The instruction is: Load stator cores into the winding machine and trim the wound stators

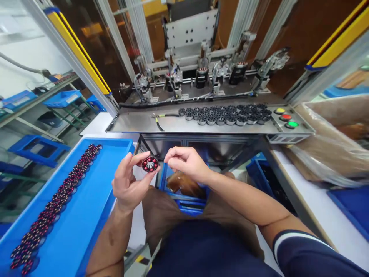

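Note:
My left hand [129, 181] grips a wound motor stator [150, 164] by its rim between thumb and fingers. Its round face, with red windings and a pale hub, is turned up toward me. Just to the right, my right hand [187, 161] is closed in a pinch, a small gap away from the stator. Whatever its fingertips hold, if anything, is too small to make out. Beyond both hands, a pair of cutters [165, 116] with yellow-and-black handles rests on the metal ledge [138, 122].
Rows of wound stators [62, 196] lie in a blue tray [95, 196] at left. Many black stator cores [230, 114] crowd the ledge, beside yellow, red and green buttons [292, 124]. Machine stations [202, 77] stand behind. Below my hands is a blue bin [191, 207] with brown material.

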{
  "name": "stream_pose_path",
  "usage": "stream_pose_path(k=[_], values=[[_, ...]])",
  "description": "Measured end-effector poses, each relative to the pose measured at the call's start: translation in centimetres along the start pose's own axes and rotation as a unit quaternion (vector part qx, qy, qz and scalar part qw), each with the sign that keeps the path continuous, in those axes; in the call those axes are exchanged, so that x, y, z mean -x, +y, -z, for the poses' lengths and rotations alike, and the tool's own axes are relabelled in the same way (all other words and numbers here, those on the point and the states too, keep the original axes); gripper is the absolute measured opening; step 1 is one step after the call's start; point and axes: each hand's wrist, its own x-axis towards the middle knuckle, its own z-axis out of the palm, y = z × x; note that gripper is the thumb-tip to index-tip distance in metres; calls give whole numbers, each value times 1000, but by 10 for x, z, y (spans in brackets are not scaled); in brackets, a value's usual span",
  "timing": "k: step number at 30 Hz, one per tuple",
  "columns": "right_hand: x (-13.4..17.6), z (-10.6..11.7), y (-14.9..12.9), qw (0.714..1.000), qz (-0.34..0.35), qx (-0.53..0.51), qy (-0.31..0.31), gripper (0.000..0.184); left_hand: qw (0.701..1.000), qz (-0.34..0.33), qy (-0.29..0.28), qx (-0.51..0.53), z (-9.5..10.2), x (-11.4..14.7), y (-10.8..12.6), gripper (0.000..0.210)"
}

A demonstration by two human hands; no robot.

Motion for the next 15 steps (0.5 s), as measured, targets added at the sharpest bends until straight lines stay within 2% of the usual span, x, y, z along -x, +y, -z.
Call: stream_pose_path(k=[1,4,7,9,12,13,15], values=[[12,-4,-6,999,-16,-51,-5,45,1000,1,-7,11,-2,3,7,95],[34,-10,-21,993,-46,-105,4,44,999,2,-27,47,-13,7,21,94],[44,4,-24,986,-70,-154,-9,42,996,13,-38,83,-22,7,34,92],[52,25,-20,975,-85,-191,-76,41,993,35,-49,106,-25,6,43,91],[65,58,-7,954,-96,-167,-230,42,990,58,-56,118,-28,6,51,88],[70,64,-1,953,-103,-149,-242,40,991,54,-48,112,-29,6,51,87],[80,63,12,964,-131,-142,-182,34,995,27,-29,87,-30,7,50,88]])
